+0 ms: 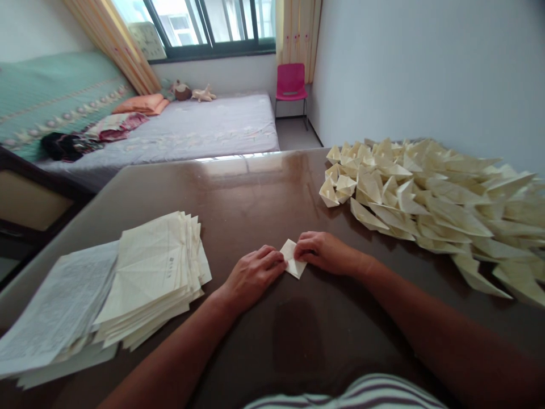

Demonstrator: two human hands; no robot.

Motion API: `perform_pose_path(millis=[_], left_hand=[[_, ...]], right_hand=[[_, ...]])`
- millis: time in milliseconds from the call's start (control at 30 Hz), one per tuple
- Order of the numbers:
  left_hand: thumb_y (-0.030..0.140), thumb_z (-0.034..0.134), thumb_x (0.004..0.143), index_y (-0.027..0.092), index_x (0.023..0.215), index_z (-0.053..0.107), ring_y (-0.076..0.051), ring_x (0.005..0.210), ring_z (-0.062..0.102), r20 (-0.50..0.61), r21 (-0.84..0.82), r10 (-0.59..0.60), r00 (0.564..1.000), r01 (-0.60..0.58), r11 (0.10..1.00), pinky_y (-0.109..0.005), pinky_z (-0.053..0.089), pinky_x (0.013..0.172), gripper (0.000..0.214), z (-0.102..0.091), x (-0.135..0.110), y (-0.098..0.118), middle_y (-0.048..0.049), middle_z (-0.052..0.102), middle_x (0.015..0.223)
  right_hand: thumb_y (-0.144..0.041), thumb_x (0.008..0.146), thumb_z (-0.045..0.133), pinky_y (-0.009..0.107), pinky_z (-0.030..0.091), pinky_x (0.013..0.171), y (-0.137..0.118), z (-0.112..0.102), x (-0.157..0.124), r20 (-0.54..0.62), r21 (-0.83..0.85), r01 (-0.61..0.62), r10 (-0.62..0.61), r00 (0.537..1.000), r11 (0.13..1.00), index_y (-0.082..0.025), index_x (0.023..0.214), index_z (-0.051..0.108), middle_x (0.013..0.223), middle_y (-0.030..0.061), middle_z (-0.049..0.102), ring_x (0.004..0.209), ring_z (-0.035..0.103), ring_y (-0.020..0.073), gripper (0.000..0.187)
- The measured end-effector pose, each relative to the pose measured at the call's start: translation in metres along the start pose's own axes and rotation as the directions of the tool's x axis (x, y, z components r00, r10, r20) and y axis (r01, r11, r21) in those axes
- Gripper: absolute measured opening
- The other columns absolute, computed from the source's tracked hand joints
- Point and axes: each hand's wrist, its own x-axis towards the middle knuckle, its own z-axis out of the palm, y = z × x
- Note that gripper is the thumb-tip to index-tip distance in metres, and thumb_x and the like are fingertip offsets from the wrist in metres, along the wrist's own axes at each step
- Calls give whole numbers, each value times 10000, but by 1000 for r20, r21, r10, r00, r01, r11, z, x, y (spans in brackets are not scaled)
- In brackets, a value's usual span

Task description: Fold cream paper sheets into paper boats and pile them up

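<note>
A small cream sheet of paper, folded into a diamond [293,266], lies flat on the brown tabletop in front of me. My left hand [255,274] has its bent fingers pressed on the paper's left corner. From the other side, my right hand [323,251] grips the right corner, fingers curled together over it. Both hands' fingertips hide parts of the folded paper's edges.
On the left are a stack of creased cream sheets [149,255] and a stack of printed pages [72,301]. Many folded paper boats [426,187] crowd the right side of the glossy table [238,199]. Beyond stand a bed [221,125] and a pink chair [291,82].
</note>
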Motion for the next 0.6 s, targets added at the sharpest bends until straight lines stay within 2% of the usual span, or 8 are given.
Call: perform_pose_path(millis=[167,300,400,467,533,600], left_hand=[[242,447,953,172,1026,635,-168,949,562,20,1,-6,1000,6,1000,-288,524,800,213,-3,1,1,-62,641,974],[223,432,957,162,1053,625,-169,955,563,27,11,2,1000,-2,1000,-289,527,803,224,-3,1,1,-65,640,951],[226,441,954,163,1072,616,-172,964,554,24,7,12,1000,-12,1000,-291,522,817,221,-2,1,1,-68,637,969],[231,443,953,172,1035,627,-167,936,552,19,3,-1,1000,1,1000,-292,516,809,210,0,1,2,-65,632,947],[234,442,953,178,1004,636,-162,893,546,15,-15,-37,999,37,999,-285,508,784,208,2,1,3,-58,625,901],[243,446,953,188,1006,638,-157,858,535,8,-54,-93,996,93,994,-271,497,754,207,4,2,3,-49,623,874]], right_hand=[[-161,841,588,250,445,784,-3,-11,-5,70,57,57,-61,996,997,-219,995,713,969,45,645,848,602,144,207],[-173,855,571,274,431,863,-8,-18,-9,127,1,136,-135,983,991,-275,1053,710,999,39,641,927,584,155,263],[-242,850,601,287,427,879,-12,-20,-10,157,-61,132,-121,980,989,-290,1051,706,1032,36,633,975,568,171,232],[-333,791,683,291,432,868,-13,-20,-10,158,-69,110,-98,983,992,-292,1058,695,1044,33,628,985,561,184,271],[-398,720,745,285,439,836,-13,-18,-10,143,-68,89,-78,987,994,-284,1051,684,1027,29,628,966,562,189,356],[-377,728,737,265,439,793,-13,-17,-9,111,-76,66,-58,992,995,-269,1023,680,997,25,629,931,567,178,319]])
